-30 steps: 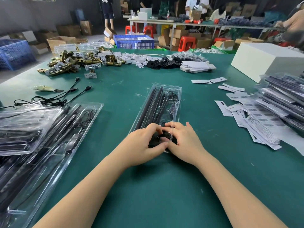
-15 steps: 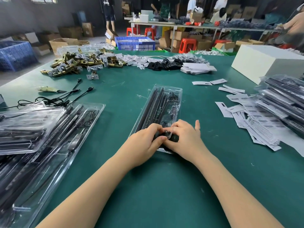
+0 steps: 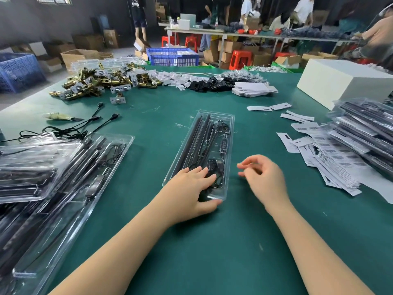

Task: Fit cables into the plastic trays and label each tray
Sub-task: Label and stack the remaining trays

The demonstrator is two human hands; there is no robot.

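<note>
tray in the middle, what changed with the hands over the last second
The right hand has let go of the cable and lifted off the tray to the right, fingers loosely curled and empty. The left hand stays, now flat on the tray's near end. The tray, the labels and the side stacks have not moved.

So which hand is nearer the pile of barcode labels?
Right. The right hand hangs beside the tray, nearer the barcode labels; the left hand rests on the tray.

Even bright light, wide-angle bowing, perhaps slight blur
</note>
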